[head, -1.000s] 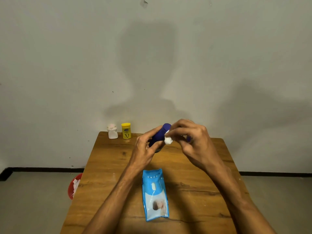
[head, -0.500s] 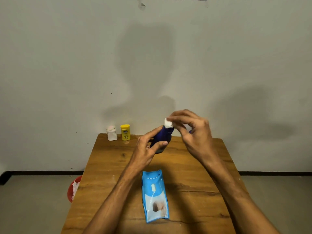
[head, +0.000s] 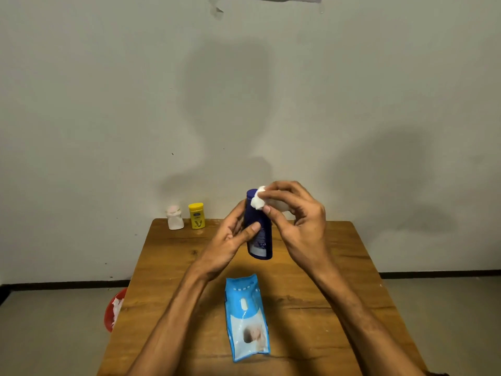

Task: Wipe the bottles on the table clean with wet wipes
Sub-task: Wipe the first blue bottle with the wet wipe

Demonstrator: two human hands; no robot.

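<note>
On the floor, well to the left of the pale blue soft-plastic pack of wet wipes (head: 246, 318) that lies flat on the brown wooden worktop (head: 339, 267), stands a red plastic bin (head: 109, 320) with crumpled white wipes in it.

Beyond the pack and to its left, at the worktop's far edge, a small white plastic bottle (head: 174, 219) and a short yellow plastic bottle (head: 196, 216) stand upright, just beside each other.

Straight beyond the pack, raised clear of the worktop, my left hand (head: 230, 246) grips a dark blue plastic bottle (head: 260, 234) roughly upright. My thumb lies across its front and my fingers curl behind it. A small wadded white wet wipe (head: 257, 201) is pressed against the bottle's top, by the cap. My right hand (head: 298, 221), beyond the pack and a little to its right, pinches that wad between thumb and fingertips. So each hand is clamped on its own thing, and the two meet at the bottle.

I judge that I am mid-wipe on the blue bottle, working on its top end. The next move calls for turning the bottle in my left hand and drawing the wad down its sides to the base. It needs a firm hold, since damp plastic may slip. I cannot tell whether the white and yellow bottles have been wiped.
</note>
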